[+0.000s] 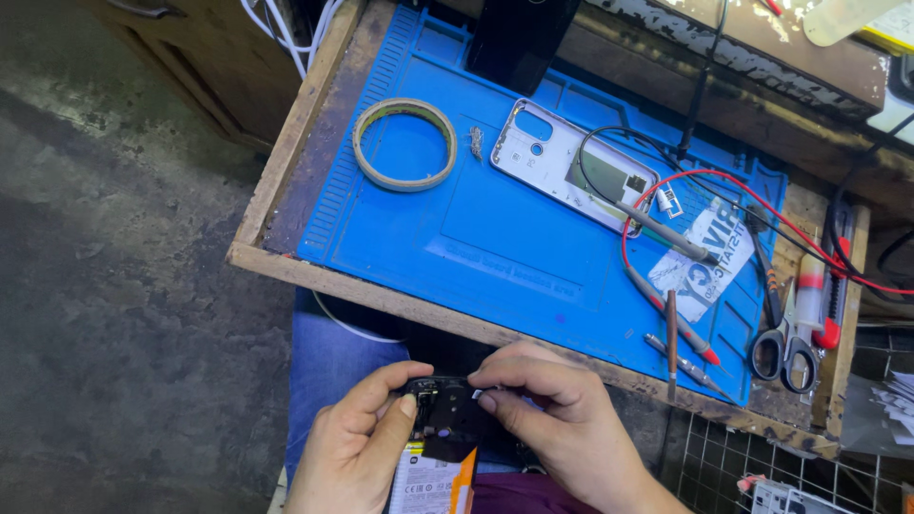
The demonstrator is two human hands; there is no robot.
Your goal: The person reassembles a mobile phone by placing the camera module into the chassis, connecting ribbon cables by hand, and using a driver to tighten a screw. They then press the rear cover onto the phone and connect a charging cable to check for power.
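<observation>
Both hands work low over the person's lap, below the near edge of the wooden tray [286, 152]. The left hand [357, 443] is closed around the opened phone [443, 428], thumb lying across its dark upper part, fingers wrapped under the left side. The right hand [562, 419] meets it from the other side, thumb and forefinger pinched narrow at the phone's top edge; whether anything small sits in that pinch cannot be told. The phone's inner parts face up, with a white-labelled battery [424, 476] just below the grip and an orange strip beside it.

Up and away from the grip, on the blue mat [495, 247]: a roll of tape [405, 145] to the upper left, a pale phone back cover [571, 162] straight ahead. Further right of the grip lie probes with red and black leads [666, 305], then scissors [785, 347] near the tray's right edge.
</observation>
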